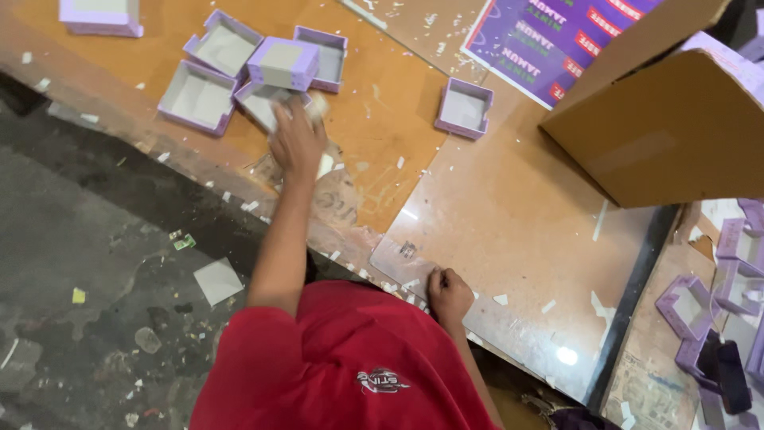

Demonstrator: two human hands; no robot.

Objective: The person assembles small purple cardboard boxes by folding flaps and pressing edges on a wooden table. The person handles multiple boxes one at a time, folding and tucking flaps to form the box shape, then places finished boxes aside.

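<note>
The left hand (296,142) stretches toward the upper left of the frame, its fingers curled around a pale, blurred piece at the edge of a cluster of lilac box trays (239,76) on the orange desk (382,119); what the piece is cannot be told. The right hand (448,293) rests as a closed fist, holding nothing, on the near edge of a clear plastic sheet (509,231) at lower centre. The long reach could nudge the stacked tray (282,64) off its neighbours, and pressing on the sheet's overhanging edge might tip it.
</note>
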